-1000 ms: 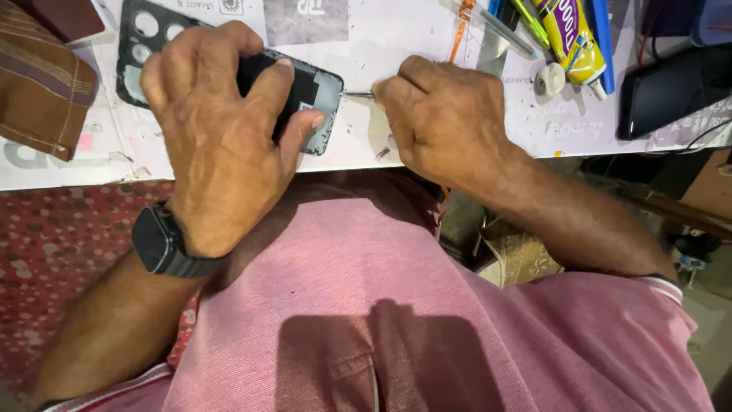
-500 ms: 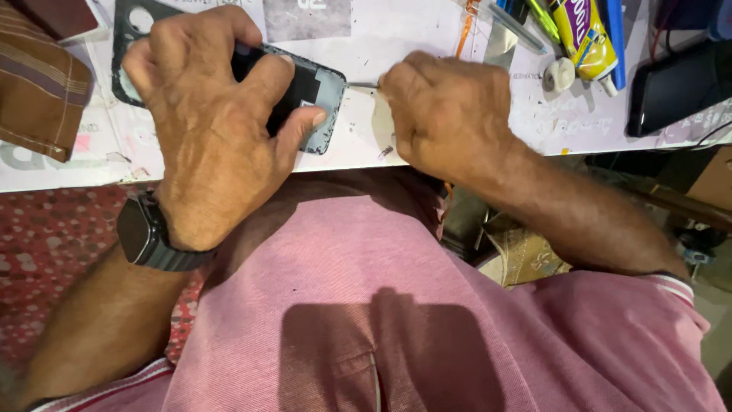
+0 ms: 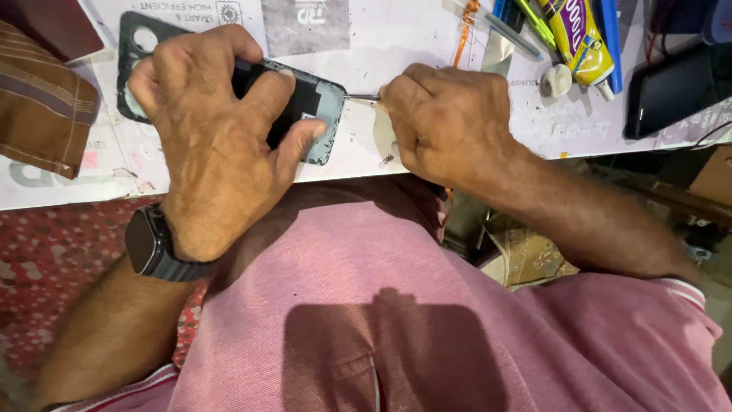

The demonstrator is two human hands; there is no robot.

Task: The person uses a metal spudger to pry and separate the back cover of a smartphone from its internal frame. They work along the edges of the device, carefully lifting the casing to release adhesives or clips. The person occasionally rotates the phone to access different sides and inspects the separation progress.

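White, scuffed and printed with grey patches, the surface (image 3: 427, 46) fills the top of the view, its near edge running just above the person's pink shirt (image 3: 396, 305).

At about 10 o'clock from the middle of the view, the left hand (image 3: 213, 145) lies over a dark phone body (image 3: 316, 107) with its back off. The fingers curl over its far edge and the thumb presses its near corner, so this grip is clamped on the phone body, holding it flat against the surface. A black watch (image 3: 156, 248) sits on that wrist.

At 3 o'clock of the phone body, the right hand (image 3: 450, 126) is closed into a fist around a thin metal tool (image 3: 362, 97). Only the shaft shows, and its tip touches the phone body's right edge.

A black back cover (image 3: 141, 46) with a round hole lies at 10 o'clock of the left hand, partly under it. A brown striped cloth (image 3: 42, 107) sits at far 9 o'clock. At 1 o'clock of the right hand lie a yellow glue tube (image 3: 576, 42), pens (image 3: 534, 19) and a small white cap (image 3: 559, 78); a dark phone (image 3: 675, 88) rests at 2 o'clock.
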